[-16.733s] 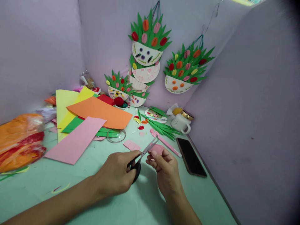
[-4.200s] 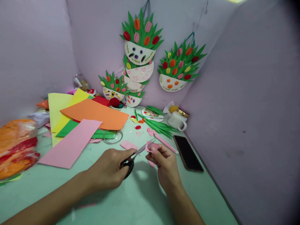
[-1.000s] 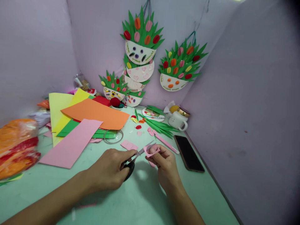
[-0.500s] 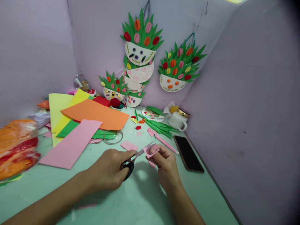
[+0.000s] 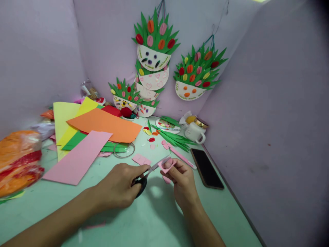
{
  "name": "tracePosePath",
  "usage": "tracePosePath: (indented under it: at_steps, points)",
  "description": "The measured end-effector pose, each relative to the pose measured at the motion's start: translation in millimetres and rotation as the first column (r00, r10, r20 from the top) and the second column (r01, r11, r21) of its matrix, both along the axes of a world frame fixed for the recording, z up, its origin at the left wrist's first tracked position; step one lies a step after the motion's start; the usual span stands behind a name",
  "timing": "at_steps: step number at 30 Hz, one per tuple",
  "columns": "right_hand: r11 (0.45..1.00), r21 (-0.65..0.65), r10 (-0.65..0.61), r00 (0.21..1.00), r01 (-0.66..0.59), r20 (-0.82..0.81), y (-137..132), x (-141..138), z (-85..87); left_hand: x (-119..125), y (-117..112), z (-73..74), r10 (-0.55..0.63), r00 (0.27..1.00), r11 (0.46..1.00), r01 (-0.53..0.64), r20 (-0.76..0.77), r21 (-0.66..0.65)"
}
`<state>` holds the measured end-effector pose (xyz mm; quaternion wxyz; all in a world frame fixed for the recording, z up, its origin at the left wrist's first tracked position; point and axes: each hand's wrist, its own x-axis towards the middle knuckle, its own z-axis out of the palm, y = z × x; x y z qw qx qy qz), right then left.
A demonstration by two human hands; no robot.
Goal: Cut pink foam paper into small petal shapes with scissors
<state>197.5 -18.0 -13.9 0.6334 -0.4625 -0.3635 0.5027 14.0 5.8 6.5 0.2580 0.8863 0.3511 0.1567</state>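
My left hand (image 5: 123, 185) is closed around the black handles of a pair of scissors (image 5: 154, 167), whose blades point up and to the right. Between the fingers and thumb of my right hand (image 5: 183, 180) is a small piece of pink paper (image 5: 163, 167), partly cut along a curve. The scissor blades reach this paper at its upper left edge. Beneath my right fingertips, a pink cut-out (image 5: 166, 179) lies on the table. Just behind the scissors rests a pink paper rectangle (image 5: 141, 159) with marks on it.
Coloured sheets, with an orange one (image 5: 108, 125) and a long pink one (image 5: 79, 159), lie at left. A pink pen (image 5: 183, 157), phone (image 5: 207, 168), white mug (image 5: 194, 133) and green paper leaves (image 5: 174, 140) are at right. Flower-basket crafts (image 5: 154, 56) hang behind.
Almost nothing differs. The pink paper in my right hand has shifted very slightly at the scissor blades, while both hands keep their place.
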Motion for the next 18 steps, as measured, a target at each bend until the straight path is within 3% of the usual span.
tracePosePath:
  at_steps: [18]
  points:
    - [1.0,0.029,0.009,1.0,-0.009,-0.016,1.2,0.9,-7.0,0.9,-0.8,0.7,-0.002,1.0,1.0,0.002,-0.001,0.006]
